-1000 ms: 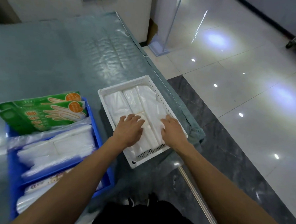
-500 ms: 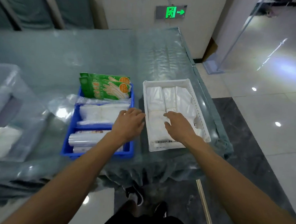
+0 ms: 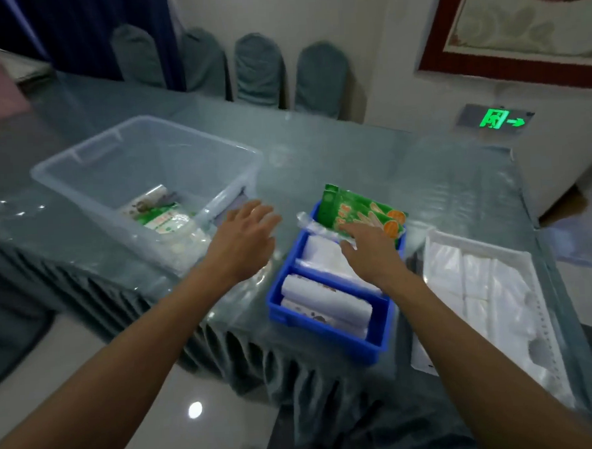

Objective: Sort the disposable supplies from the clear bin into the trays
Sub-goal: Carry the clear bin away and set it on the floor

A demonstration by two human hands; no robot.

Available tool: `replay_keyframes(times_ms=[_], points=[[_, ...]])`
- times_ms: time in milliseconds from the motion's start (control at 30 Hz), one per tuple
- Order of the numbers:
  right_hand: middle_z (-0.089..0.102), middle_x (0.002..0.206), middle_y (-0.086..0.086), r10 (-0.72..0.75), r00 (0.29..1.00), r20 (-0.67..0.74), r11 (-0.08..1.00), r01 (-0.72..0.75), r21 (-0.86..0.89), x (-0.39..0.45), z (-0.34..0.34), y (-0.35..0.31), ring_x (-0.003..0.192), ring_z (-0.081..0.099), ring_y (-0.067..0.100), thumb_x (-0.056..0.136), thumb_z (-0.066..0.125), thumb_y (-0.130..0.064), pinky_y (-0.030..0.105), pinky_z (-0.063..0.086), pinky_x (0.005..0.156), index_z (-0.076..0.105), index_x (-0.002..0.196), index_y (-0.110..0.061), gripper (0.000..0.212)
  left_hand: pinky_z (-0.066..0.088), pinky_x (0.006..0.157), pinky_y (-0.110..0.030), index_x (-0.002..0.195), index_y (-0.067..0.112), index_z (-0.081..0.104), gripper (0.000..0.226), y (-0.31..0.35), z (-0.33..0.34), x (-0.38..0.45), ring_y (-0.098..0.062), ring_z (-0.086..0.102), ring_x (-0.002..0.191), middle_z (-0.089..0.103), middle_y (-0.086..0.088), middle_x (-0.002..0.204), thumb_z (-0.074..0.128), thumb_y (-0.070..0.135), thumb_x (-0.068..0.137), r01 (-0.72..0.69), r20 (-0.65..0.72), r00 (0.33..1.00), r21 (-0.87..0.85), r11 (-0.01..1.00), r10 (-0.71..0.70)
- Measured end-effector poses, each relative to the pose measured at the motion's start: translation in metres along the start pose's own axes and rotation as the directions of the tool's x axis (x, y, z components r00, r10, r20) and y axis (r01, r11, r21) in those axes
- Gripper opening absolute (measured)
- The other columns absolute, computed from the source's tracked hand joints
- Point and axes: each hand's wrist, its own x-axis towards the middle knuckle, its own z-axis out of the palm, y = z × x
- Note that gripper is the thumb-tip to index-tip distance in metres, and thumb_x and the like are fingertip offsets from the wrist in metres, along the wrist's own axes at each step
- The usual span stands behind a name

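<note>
Both hands are released and carry nothing: the left hand (image 3: 245, 232) reaches toward the clear bin (image 3: 79, 167) just beyond it, and the right hand (image 3: 371, 251) hovers over the blue tray (image 3: 331, 339). Step in hand: fetching the next item. Remaining packets (image 3: 160, 219) lie inside the bin; the next move calls for grasping 1.

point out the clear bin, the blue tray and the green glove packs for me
clear bin (image 3: 79, 174): head view, on its bare far-left wall.
blue tray (image 3: 323, 338): head view, on its near outer wall.
green glove packs (image 3: 347, 208): head view, on the printed front of the top pack, at the tray's far end.
</note>
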Motion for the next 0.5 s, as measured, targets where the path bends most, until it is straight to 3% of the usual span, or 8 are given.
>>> replay_keyframes(times_ms=[67, 200, 367, 500], points=[[0.070, 0.118, 0.013, -0.053, 0.999, -0.014, 0.999, 0.053, 0.006, 0.023, 0.012, -0.032, 0.110, 0.061, 0.031, 0.096, 0.056, -0.015, 0.033, 0.041, 0.090, 0.067, 0.119, -0.007, 0.026, 0.047, 0.095, -0.045, 0.122, 0.017, 0.065, 0.045, -0.038, -0.005, -0.014, -0.032, 0.055, 0.125, 0.063, -0.007, 0.131, 0.069, 0.023, 0.077, 0.066, -0.006, 0.998, 0.043, 0.997, -0.066], [0.067, 0.126, 0.014, -0.122, 0.992, -0.020, 0.990, 0.123, 0.066, 0.058, 0.042, -0.091, 0.117, 0.060, 0.031, 0.094, 0.058, -0.013, 0.033, 0.040, 0.102, 0.065, 0.127, -0.007, 0.033, 0.048, 0.093, -0.048, 0.123, 0.018, 0.065, 0.050, -0.093, -0.010, -0.041, -0.034, 0.061, 0.117, 0.066, -0.007, 0.128, 0.076, 0.020, 0.074, 0.189, 0.051, 0.980, 0.046, 0.981, -0.192], [0.065, 0.130, 0.013, -0.167, 0.986, 0.002, 0.981, 0.166, 0.100, 0.087, 0.067, -0.141, 0.121, 0.059, 0.029, 0.092, 0.060, -0.013, 0.031, 0.037, 0.108, 0.064, 0.128, -0.010, 0.037, 0.057, 0.064, -0.043, 0.120, 0.015, 0.069, 0.042, -0.132, -0.010, -0.076, -0.039, 0.070, 0.074, 0.076, -0.012, 0.097, 0.080, 0.015, 0.078, 0.186, 0.055, 0.981, -0.042, 0.982, -0.184], [0.065, 0.129, 0.008, -0.205, 0.978, 0.029, 0.974, 0.200, 0.106, 0.114, 0.076, -0.170, 0.115, 0.061, 0.027, 0.094, 0.059, -0.016, 0.032, 0.041, 0.104, 0.065, 0.127, -0.016, 0.033, 0.056, 0.072, -0.040, 0.121, 0.019, 0.070, 0.037, -0.149, -0.013, -0.095, -0.033, 0.071, 0.078, 0.078, -0.007, 0.096, 0.073, 0.026, 0.086, 0.113, -0.015, 0.993, -0.042, 0.993, -0.114]])
